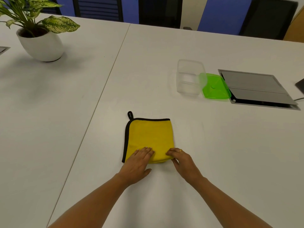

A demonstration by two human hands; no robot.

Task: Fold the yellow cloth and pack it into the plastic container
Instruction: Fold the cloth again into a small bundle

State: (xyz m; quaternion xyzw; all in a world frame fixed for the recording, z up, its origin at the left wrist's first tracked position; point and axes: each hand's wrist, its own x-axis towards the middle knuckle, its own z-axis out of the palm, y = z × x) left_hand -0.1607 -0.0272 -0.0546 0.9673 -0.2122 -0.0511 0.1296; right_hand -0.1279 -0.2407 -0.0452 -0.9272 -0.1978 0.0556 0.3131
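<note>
The yellow cloth [148, 139] looks soft, light and floppy, so I'd pinch the folded near edge, layers together. It's a black-trimmed square with a hanging loop, flat on the table [213, 145]. The left hand [137, 165] presses it, fingers flat; the right hand [184, 162] grips its near corner. The clear container [189, 78] stands open well beyond.

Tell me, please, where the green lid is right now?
The green lid lies flat on the table, right of centre, between the clear container and the grey panel.
</note>
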